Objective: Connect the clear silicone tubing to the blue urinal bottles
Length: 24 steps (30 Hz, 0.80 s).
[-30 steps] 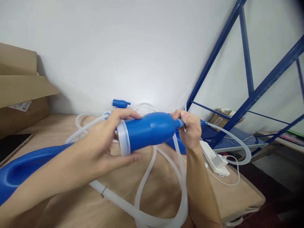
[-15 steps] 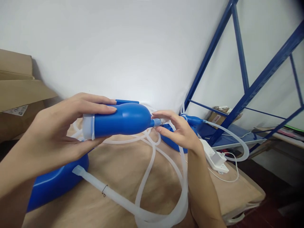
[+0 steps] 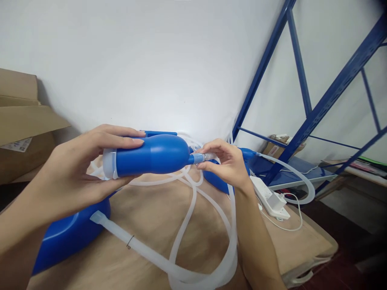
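Observation:
My left hand (image 3: 90, 165) is wrapped round a blue bottle-shaped plastic piece (image 3: 157, 155), held sideways above the table. A translucent soft rim (image 3: 109, 163) covers its wide left end. At its narrow right end, a clear hose end (image 3: 199, 158) sits on the nozzle, with a thin wire clip (image 3: 205, 157) round it. My right hand (image 3: 226, 163) is closed, thumb and fingers pinching the hose beside the clip. Below my left hand lies a larger blue plastic container (image 3: 72, 237). Near it rests the free flared end of a corrugated translucent hose (image 3: 142, 249), with a loose wire clip (image 3: 130, 241) on it.
A tan-covered table (image 3: 145, 217) carries the looped hoses. At right are a white power strip (image 3: 270, 199) with a plugged-in adapter, and another blue piece (image 3: 249, 153) with its hose. A blue metal rack (image 3: 332, 84) stands behind; a cardboard box (image 3: 27, 121) stands at left.
My right hand's fingers have slid right along the hose, off the nozzle joint, and curled closer around it. The blue piece has dropped very slightly in view, still in my left hand.

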### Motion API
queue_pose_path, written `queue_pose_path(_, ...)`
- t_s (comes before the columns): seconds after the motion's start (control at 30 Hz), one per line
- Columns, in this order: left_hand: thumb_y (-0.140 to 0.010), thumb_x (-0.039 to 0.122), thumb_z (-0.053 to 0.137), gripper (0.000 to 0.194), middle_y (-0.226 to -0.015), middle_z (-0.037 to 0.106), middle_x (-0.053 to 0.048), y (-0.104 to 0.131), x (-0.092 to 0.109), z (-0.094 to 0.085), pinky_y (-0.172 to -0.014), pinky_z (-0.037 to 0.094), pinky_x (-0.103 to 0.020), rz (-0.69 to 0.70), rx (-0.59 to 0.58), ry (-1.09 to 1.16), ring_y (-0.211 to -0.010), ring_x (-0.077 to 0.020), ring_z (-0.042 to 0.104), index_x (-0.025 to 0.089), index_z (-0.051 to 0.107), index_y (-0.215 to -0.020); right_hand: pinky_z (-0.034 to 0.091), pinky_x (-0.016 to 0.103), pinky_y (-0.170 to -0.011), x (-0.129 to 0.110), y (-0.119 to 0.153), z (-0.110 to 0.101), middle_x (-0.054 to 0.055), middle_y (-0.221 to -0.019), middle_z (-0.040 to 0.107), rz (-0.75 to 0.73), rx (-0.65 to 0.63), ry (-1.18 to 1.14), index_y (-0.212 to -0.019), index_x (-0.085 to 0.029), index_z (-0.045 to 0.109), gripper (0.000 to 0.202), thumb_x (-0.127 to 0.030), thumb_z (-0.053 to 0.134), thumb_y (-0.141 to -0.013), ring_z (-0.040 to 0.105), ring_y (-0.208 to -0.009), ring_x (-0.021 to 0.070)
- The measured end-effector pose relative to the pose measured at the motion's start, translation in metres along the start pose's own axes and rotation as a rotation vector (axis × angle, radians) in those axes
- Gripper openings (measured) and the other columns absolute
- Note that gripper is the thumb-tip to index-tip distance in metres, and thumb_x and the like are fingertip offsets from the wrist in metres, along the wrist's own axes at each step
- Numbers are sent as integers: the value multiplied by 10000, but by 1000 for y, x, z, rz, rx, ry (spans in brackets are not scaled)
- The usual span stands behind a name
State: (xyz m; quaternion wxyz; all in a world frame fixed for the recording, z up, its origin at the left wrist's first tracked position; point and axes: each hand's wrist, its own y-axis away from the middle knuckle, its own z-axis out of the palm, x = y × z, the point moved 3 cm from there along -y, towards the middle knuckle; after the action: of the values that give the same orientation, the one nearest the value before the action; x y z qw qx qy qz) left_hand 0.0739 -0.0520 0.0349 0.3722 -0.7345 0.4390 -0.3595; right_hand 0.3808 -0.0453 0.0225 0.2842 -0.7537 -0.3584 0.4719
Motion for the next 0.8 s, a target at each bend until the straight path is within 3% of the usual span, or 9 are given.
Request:
queue_pose_path(0.2, -771, 435, 841, 454, -1307, 742, 13, 0, -1, 1, -1020, 626, -582, -21, -13, 35, -1199, -340, 719, 407, 693, -1198, 638, 346, -813, 4, 2, -1, 66, -963, 806, -69, -29, -48, -978, -225, 747, 272, -421, 865, -831, 772, -895, 216)
queue_pose_path(0.37, -822, 300, 843, 469, -1361, 721, 30, 0, -1, 0, -1049, 613, -449, 21, -33, 29, -1203, -255, 717, 431, 712, -1252, 629, 307, -688, 4, -1, -2, 48, -846, 807, -120, 18, -106, -880, -217, 759, 230, -342, 909, -758, 770, -770, 197)
queue_pose_path(0.53, -817, 267, 832, 505, -1368, 716, 57, 1, 1, 0, -1051, 596, -417, 48, -40, 20, -1212, -246, 716, 481, 716, -1259, 638, 347, -685, 12, -2, -2, 41, -759, 784, -81, 53, -126, -779, -219, 732, 289, -392, 951, -704, 762, -728, 211)
queue_pose_path(0.8, -856, 300, 780, 420, -1381, 708, 62, 0, 2, 1, -1038, 597, -355, 52, -59, -41, -1210, -216, 715, 440, 718, -1246, 572, 319, -663, 15, -2, 4, 38, -860, 734, -237, -65, -248, -838, -224, 641, 166, -295, 791, -851, 701, -740, 178)
